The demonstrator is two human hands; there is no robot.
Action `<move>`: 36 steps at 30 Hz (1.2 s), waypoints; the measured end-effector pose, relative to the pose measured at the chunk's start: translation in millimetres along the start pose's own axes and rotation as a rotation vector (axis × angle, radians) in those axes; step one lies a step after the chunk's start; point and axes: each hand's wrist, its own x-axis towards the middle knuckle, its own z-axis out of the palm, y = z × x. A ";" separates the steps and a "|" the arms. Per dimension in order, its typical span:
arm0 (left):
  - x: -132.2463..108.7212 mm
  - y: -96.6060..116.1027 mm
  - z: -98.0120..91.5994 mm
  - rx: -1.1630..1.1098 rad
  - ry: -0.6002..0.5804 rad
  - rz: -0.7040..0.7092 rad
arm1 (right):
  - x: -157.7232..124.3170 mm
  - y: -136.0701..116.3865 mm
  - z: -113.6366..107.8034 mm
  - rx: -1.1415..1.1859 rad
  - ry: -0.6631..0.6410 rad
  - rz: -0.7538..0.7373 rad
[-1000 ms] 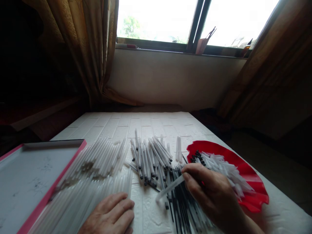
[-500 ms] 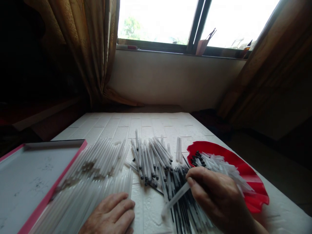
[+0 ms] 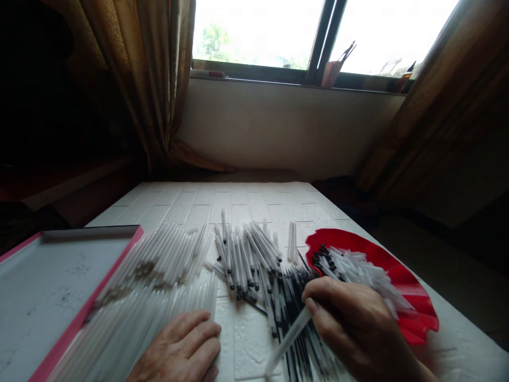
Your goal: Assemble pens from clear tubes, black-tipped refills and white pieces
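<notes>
My right hand (image 3: 353,329) is closed on a translucent pen barrel (image 3: 288,339), which slants down to the left over a heap of black ink refills (image 3: 296,313). My left hand (image 3: 183,350) lies flat, fingers together, on the near end of a big pile of clear empty barrels (image 3: 155,286). Between the two piles sit several assembled pens with black tips (image 3: 246,260). Behind my right hand, a red dish (image 3: 413,307) holds white caps and small black parts.
A pink-edged whiteboard (image 3: 43,286) lies at the left of the white brick-patterned table (image 3: 246,201). Behind are a wall, brown curtains (image 3: 147,79) and a bright window with small items on its sill. The table's right edge drops to a dark floor.
My right hand has drawn back toward me and tilted the barrel's free end down and nearer. My left hand has stayed on the barrel pile.
</notes>
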 end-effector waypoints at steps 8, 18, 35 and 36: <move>-0.2 2.1 0.6 -0.035 0.007 -0.034 | -0.9 3.6 -6.9 -0.071 0.023 -0.044; -0.6 0.9 -1.7 0.009 0.001 0.010 | 1.1 4.1 -4.8 -0.007 0.004 -0.016; -3.5 13.6 13.0 -0.081 0.079 -0.190 | -1.7 5.0 -4.9 0.065 -0.082 0.083; -4.4 14.3 13.2 -0.085 0.075 -0.192 | -2.3 7.5 -7.7 0.068 -0.070 0.101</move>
